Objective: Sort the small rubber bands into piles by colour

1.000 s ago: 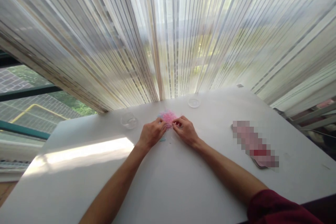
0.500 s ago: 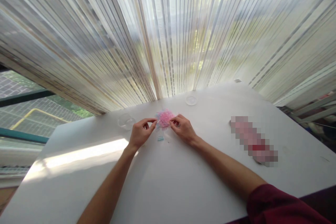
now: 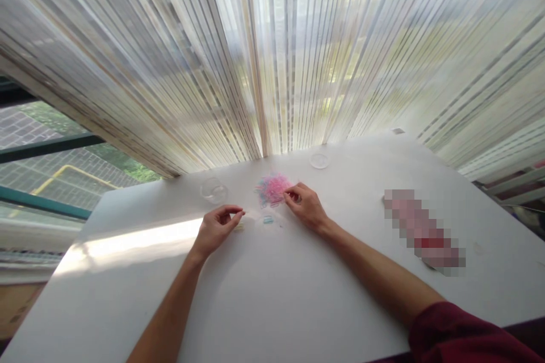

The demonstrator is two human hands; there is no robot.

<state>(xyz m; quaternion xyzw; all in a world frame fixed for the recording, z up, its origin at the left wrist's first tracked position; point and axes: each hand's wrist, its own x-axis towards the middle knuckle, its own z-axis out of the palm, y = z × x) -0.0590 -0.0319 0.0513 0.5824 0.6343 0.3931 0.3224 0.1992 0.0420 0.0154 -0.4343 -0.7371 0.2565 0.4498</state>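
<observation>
A loose pile of small pink and blue pieces (image 3: 275, 188), some shaped like paper clips, lies at the middle of the white table. My right hand (image 3: 309, 205) is at the pile's right edge, thumb and forefinger pinched together. My left hand (image 3: 215, 229) is left of the pile and nearer me, its fingertips also in a pinch. Anything between the fingers of either hand is too small to make out. Beside the left fingertips lie a few yellowish pieces (image 3: 239, 227). Between the hands sits a small group of blue pieces (image 3: 268, 219).
A clear round container (image 3: 213, 190) stands behind my left hand. Farther back lies a clear round lid (image 3: 319, 161). A blurred-out pinkish object (image 3: 419, 227) is on the table (image 3: 272, 306) at right. Striped curtains (image 3: 298, 57) hang along the far edge.
My left hand has moved away from the pile, leftward and toward me, beside the yellowish pieces. My right hand stays at the pile's right edge. The view has shifted slightly.
</observation>
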